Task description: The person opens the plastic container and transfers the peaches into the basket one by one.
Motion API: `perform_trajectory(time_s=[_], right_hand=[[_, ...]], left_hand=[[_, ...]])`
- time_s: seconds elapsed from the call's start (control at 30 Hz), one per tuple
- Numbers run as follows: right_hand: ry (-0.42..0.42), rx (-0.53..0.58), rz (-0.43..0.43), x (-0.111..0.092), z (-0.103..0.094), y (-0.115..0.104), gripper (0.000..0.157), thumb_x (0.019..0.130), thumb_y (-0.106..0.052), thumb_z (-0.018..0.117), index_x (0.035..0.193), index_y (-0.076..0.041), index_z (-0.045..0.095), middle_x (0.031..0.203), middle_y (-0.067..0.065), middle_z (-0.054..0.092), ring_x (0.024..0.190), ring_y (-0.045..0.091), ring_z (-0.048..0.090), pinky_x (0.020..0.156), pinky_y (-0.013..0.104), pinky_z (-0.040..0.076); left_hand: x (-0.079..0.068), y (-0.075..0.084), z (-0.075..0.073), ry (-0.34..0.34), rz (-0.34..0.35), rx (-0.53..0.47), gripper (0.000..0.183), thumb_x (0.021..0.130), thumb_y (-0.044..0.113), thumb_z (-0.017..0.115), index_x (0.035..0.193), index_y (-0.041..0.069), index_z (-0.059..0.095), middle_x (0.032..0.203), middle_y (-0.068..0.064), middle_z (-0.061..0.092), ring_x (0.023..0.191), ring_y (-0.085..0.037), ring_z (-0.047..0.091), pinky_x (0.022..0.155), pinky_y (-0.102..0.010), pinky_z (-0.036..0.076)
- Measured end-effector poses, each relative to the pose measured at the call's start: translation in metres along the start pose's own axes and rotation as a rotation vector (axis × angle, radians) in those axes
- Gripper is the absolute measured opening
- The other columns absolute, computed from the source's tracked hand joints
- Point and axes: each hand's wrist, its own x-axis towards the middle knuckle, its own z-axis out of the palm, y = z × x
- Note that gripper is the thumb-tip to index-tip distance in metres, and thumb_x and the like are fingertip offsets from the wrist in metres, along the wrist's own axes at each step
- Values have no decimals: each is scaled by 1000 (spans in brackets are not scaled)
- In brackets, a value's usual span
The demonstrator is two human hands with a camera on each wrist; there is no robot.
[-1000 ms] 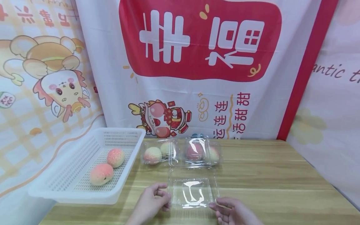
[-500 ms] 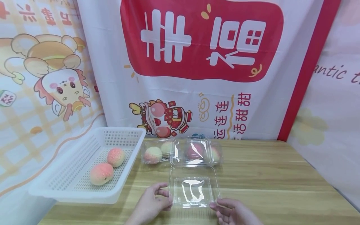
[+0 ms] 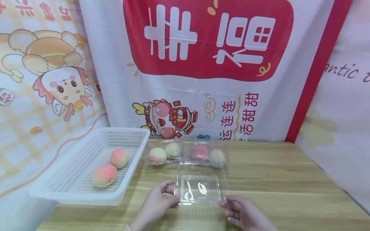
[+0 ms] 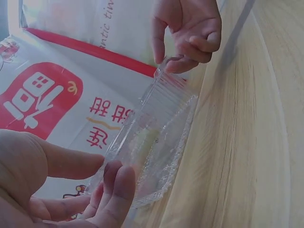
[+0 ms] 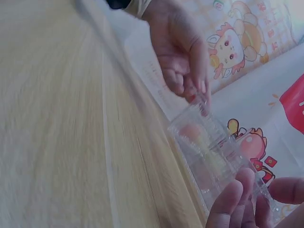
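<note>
An open, clear plastic clamshell box (image 3: 199, 192) is between the two hands near the front of the table. My left hand (image 3: 157, 202) pinches its left rim near the front corner; thumb and fingers close on the edge in the left wrist view. The right hand (image 3: 242, 211) pinches the front right corner, with fingertips on the rim in the right wrist view. No fruit shows in the box's near tray, and its raised far half overlaps the packed boxes behind. Two pink-and-cream peaches (image 3: 104, 175) lie in a white basket (image 3: 83, 199) on the left.
Behind the open box stand two clear boxes with peaches, a left one (image 3: 163, 154) and a right one (image 3: 208, 154). A printed cloth (image 3: 185, 86) hangs along the table's back edge. The wooden table (image 3: 283, 192) stretches to the right.
Both hands have shifted the open box slightly forward and to the right, their grips kept. The glare on its plastic has changed shape. Basket and peaches stay in place.
</note>
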Motion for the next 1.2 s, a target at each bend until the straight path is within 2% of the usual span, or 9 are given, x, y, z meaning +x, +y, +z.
perform_trajectory(time_s=[0.2, 0.33, 0.47, 0.63, 0.77, 0.87, 1.0, 1.2], right_hand=[[-1, -98, -107, 4, -4, -8, 12, 98, -16, 56, 100, -6, 64, 94, 6, 68, 78, 14, 62, 71, 24, 51], [86, -175, -160, 4, -6, -15, 15, 97, -14, 61, 104, -1, 62, 93, 8, 67, 77, 16, 63, 69, 26, 53], [166, -219, -184, 0, -9, -28, 17, 95, -14, 63, 105, 0, 61, 95, 8, 67, 78, 17, 62, 71, 27, 54], [253, -155, -220, -2, -14, -49, 10, 96, -10, 62, 103, -2, 62, 96, 8, 68, 79, 16, 62, 73, 27, 55], [317, -105, -251, -3, -25, -63, 5, 97, -8, 59, 98, -7, 64, 91, 5, 69, 77, 14, 62, 72, 26, 55], [314, -56, -289, -4, -39, -71, 11, 99, -7, 57, 94, -9, 67, 89, 3, 69, 76, 12, 62, 71, 25, 54], [289, 15, -334, -5, -61, -81, 18, 101, -7, 55, 92, -11, 70, 90, 1, 70, 77, 10, 62, 72, 24, 54], [325, 99, -308, -5, -84, -89, 20, 100, -10, 57, 87, -15, 72, 88, -2, 70, 75, 8, 62, 71, 21, 53]], left_hand=[[4, 4, 4, 1, 37, -23, 65, 85, -8, 67, 140, -17, 34, 101, -19, 56, 75, -29, 65, 71, -36, 59], [7, 7, 8, -6, 94, 6, 65, 85, -8, 67, 140, -19, 32, 98, -17, 57, 76, -33, 67, 69, -34, 60], [16, 17, 18, 15, 117, 24, 65, 85, -8, 68, 141, -14, 36, 96, -15, 57, 77, -33, 67, 69, -32, 59], [33, 35, 35, 44, 141, 2, 64, 85, -8, 68, 142, -9, 39, 95, -16, 57, 78, -33, 67, 71, -33, 59], [49, 43, 52, 46, 142, -22, 64, 85, -9, 68, 143, -4, 41, 95, -14, 58, 79, -31, 67, 71, -34, 59], [63, 46, 66, 34, 154, -34, 64, 85, -10, 67, 143, -2, 43, 95, -13, 59, 79, -29, 67, 72, -33, 59], [84, 47, 89, 43, 176, -63, 61, 84, -12, 67, 140, -4, 45, 93, -11, 61, 77, -24, 67, 71, -31, 59], [110, 43, 124, 162, 219, -8, 47, 82, -9, 71, 126, -5, 56, 87, -6, 64, 71, -13, 66, 63, -24, 57]])
